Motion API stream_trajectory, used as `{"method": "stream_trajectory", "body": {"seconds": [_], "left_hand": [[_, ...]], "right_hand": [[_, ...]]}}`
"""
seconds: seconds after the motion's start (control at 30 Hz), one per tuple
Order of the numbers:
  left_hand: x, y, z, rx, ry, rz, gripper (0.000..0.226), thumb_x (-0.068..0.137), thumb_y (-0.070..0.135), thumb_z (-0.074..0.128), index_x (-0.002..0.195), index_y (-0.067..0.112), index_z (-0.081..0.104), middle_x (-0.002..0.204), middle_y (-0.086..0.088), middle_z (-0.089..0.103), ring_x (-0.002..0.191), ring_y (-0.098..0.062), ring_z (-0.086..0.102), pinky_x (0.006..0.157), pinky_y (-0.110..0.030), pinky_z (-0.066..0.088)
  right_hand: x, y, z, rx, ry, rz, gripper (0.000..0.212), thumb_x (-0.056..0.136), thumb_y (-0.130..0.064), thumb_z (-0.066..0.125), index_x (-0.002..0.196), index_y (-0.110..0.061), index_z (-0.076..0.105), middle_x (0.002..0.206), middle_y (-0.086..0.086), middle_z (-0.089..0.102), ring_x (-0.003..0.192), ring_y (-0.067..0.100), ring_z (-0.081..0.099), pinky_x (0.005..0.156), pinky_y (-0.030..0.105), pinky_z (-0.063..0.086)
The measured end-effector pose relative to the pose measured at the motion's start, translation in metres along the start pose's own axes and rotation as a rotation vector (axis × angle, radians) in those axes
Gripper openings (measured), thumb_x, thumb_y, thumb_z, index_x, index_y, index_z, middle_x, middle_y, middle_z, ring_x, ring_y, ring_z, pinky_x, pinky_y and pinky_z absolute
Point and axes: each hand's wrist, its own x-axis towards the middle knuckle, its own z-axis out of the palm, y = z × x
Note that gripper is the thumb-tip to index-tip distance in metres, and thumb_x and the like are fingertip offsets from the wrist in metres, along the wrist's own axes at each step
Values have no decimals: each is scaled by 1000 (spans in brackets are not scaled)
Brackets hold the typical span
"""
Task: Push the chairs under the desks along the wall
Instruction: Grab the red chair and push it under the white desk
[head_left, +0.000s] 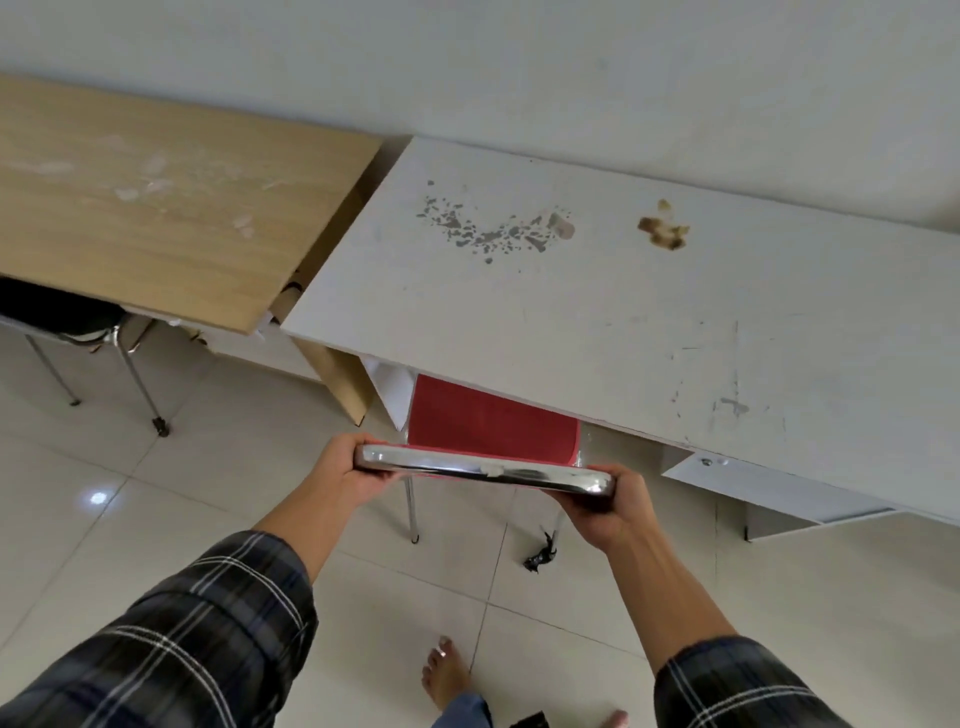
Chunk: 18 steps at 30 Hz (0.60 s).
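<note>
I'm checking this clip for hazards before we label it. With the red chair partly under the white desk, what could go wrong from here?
Both hands, left hand and right hand, grip the red chair by its chrome top bar, so fingers might get pinched against the white desk edge. The black scrap beside a chair leg could snag it. A bare foot stands close behind.

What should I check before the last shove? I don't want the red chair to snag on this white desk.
1. Left hand gripping the chrome backrest bar: ok.
2. Right hand gripping its other end: ok.
3. Red chair seat already started under the white desk: ok.
4. Black debris beside the rear leg: not ok.
5. Space under the desk: cannot tell.
6. Black chair under the wooden desk: ok.
</note>
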Motion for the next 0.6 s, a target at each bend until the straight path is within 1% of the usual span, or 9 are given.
{"method": "stream_trajectory", "body": {"seconds": [0.03,0.1,0.17,0.23,0.3,0.33,0.43,0.53,0.6], "left_hand": [[5,9,3,14,-3,-8,14,93,-5,34,91,-6,48,96,-25,53,94,-47,51,93,-56,42],[21,29,13,63,-9,-22,14,91,-4,35,92,-8,49,99,-25,54,105,-48,49,97,-56,42],[33,44,21,83,-17,-28,15,90,-4,36,95,-9,49,102,-26,55,108,-50,48,96,-58,41],[47,61,30,122,-13,-38,18,88,-4,38,99,-9,51,106,-26,55,108,-51,47,92,-61,42],[57,73,36,144,11,-41,24,86,-4,39,106,-7,52,109,-25,56,109,-50,49,92,-62,42],[61,78,38,155,24,-50,24,86,-4,38,106,-7,51,108,-23,56,109,-47,51,92,-61,42],[65,91,44,177,41,-44,15,87,-5,38,94,-5,51,100,-21,57,100,-43,56,94,-57,45],[69,101,44,193,51,-47,14,86,-6,40,94,-3,51,102,-22,56,98,-45,55,99,-56,46],[73,108,41,195,62,-46,16,84,-8,41,93,-1,51,104,-22,56,99,-45,56,99,-55,48]], "right_hand": [[2,1,9,15,3,-6,54,63,2,52,117,8,54,121,30,59,126,48,56,99,59,51],[8,2,26,54,12,-17,55,65,2,53,120,6,53,121,30,59,126,48,56,89,60,55],[14,-1,39,73,21,-25,45,76,3,51,121,4,53,120,30,60,123,47,58,74,61,60],[22,-4,51,101,37,-24,38,84,0,51,122,4,55,122,29,61,120,47,60,66,63,59],[27,-3,60,128,52,-15,43,84,0,52,126,2,56,127,28,61,116,47,62,65,64,59],[29,-2,65,143,56,-16,45,83,0,52,128,1,56,128,28,61,115,47,62,63,63,60],[35,6,74,171,62,-32,48,82,1,51,130,-1,57,124,27,63,116,45,63,63,64,59],[39,12,83,182,70,-27,48,81,1,50,127,-1,59,121,26,66,112,45,65,67,66,56],[39,17,88,176,83,-24,43,80,1,51,122,0,60,112,25,67,105,44,68,69,65,57]]}}
